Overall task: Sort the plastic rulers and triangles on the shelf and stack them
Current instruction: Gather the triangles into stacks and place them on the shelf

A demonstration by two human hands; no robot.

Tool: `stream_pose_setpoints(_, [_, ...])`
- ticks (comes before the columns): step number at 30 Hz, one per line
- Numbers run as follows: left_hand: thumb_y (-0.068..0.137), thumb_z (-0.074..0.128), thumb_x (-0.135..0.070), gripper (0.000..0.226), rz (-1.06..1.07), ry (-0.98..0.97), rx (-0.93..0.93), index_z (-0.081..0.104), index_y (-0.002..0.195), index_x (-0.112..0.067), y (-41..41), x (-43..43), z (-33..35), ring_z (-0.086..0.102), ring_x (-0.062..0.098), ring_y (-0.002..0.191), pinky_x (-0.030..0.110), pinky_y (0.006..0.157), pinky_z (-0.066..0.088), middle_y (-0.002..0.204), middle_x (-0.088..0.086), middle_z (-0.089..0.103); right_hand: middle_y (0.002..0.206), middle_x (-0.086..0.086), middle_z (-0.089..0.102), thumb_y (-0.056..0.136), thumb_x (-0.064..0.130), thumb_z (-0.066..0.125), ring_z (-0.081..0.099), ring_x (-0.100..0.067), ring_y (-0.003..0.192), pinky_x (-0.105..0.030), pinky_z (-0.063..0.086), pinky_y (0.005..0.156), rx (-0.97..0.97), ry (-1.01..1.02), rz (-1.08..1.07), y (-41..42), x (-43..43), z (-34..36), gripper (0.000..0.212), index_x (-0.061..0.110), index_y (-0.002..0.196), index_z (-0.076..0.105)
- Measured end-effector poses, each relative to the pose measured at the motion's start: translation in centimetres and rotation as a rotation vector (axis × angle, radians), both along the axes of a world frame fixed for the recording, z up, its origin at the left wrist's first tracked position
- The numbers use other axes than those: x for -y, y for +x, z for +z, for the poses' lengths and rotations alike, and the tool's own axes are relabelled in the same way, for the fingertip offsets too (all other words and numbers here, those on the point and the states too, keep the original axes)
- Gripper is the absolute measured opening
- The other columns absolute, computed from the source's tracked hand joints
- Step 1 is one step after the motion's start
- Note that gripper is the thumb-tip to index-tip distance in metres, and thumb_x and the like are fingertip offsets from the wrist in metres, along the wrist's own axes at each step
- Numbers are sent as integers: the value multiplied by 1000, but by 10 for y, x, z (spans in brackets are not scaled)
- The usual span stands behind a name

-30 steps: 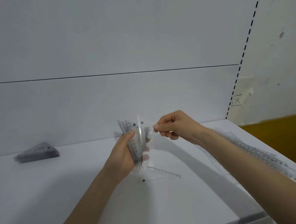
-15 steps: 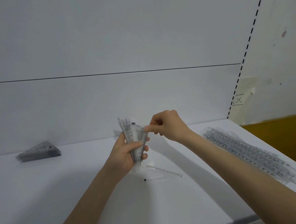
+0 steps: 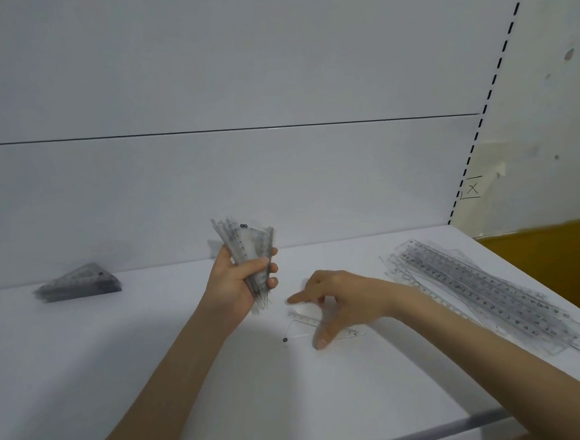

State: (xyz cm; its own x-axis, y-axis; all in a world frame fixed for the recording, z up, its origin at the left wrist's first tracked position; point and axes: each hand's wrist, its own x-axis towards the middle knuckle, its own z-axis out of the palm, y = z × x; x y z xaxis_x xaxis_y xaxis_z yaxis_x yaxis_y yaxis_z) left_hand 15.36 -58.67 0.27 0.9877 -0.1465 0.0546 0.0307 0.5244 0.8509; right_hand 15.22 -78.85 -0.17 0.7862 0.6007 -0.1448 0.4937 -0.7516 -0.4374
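Observation:
My left hand (image 3: 238,285) grips an upright bundle of clear plastic triangles (image 3: 246,247) above the white shelf (image 3: 154,366). A single clear triangle (image 3: 302,323) lies flat on the shelf just to the right. My right hand (image 3: 342,298) hovers over it with fingers spread, thumb tip down by its near edge and forefinger pointing left; whether they touch it is unclear. A finished stack of triangles (image 3: 80,284) lies at the far left. A pile of long clear rulers (image 3: 489,291) lies at the right.
The white back panel (image 3: 279,186) rises behind the shelf. The shelf's front edge (image 3: 501,418) runs along the bottom right. A slotted upright (image 3: 489,92) stands at the right end, with a yellow surface (image 3: 558,252) beyond it.
My right hand has left the bundle and dropped down to the single triangle on the shelf, its fingers now spread. The left hand still holds the bundle upright.

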Motion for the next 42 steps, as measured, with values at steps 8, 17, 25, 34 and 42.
stream_pose_setpoints(8, [86, 46, 15, 36, 12, -4, 5, 48, 115, -6, 0, -3, 0, 59, 22, 61, 27, 47, 47, 88, 17, 63, 107, 3, 46, 68, 32, 85, 52, -15, 100, -27, 43, 92, -64, -13, 8, 9, -15, 1, 62, 36, 124, 58])
stream_pose_setpoints(17, [86, 47, 15, 40, 28, 4, -1, 46, 121, -7, 0, -5, 0, 60, 21, 60, 27, 47, 48, 91, 18, 62, 107, 2, 47, 68, 30, 85, 54, -18, 98, -34, 47, 89, -142, -15, 16, 14, -19, 3, 51, 44, 105, 54])
stream_pose_setpoints(25, [87, 47, 15, 36, -8, 0, 1, 49, 115, -8, 2, -4, 0, 60, 21, 61, 27, 48, 48, 90, 17, 63, 100, 7, 45, 63, 39, 87, 49, -11, 90, -28, 45, 86, -65, 28, 14, -5, -7, -2, 51, 40, 104, 56])
stream_pose_setpoints(34, [86, 50, 13, 38, -25, 10, -22, 48, 117, -8, -9, 5, 3, 61, 21, 63, 27, 50, 49, 93, 17, 64, 102, 15, 48, 72, 33, 83, 51, 5, 84, -12, 38, 73, -68, 62, -16, -48, 23, -1, 50, 31, 116, 60])
stream_pose_setpoints(42, [85, 50, 14, 48, 25, 37, -18, 44, 128, -5, -33, 20, 20, 61, 20, 61, 27, 49, 48, 91, 16, 62, 113, 17, 48, 69, 43, 81, 49, -5, 98, -23, 43, 89, 6, 4, -12, -88, 37, -3, 68, 25, 128, 54])
